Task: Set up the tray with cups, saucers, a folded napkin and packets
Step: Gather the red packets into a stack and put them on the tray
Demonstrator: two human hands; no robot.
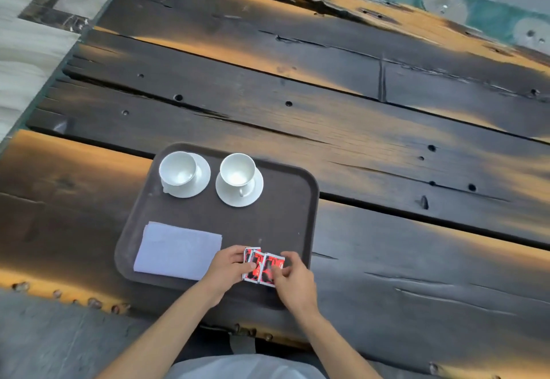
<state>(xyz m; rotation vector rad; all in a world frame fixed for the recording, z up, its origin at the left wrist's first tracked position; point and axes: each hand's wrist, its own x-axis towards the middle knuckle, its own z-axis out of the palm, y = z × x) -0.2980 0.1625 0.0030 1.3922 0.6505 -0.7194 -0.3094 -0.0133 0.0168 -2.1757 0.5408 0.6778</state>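
Dark brown rectangular plastic tray [285,200] lying on the dark weathered plank worktop [357,116], near its near edge. Two white ceramic cups, far-left cup [178,168] and far-right cup [238,170], each seated upright on its own white round saucer, left saucer [202,180] and right saucer [226,195], side by side along the tray's far part, probably to keep the near half free. Pale lilac folded cloth napkin [178,250] flat at the near left of the tray. Small red-and-black foil packets [263,267] at the near right, just beside the napkin, overlapping in a short row. Left hand [229,265] closed lightly on the left end of the packets, thumb on top; right hand [293,277] pinching the right end with fingertips [278,274] pressed on the foil. Both grips narrow, seemingly to square the packets and hold them in line against the tray floor. Judging by the layout, cups, saucers and napkin already in place, packets the last item being settled
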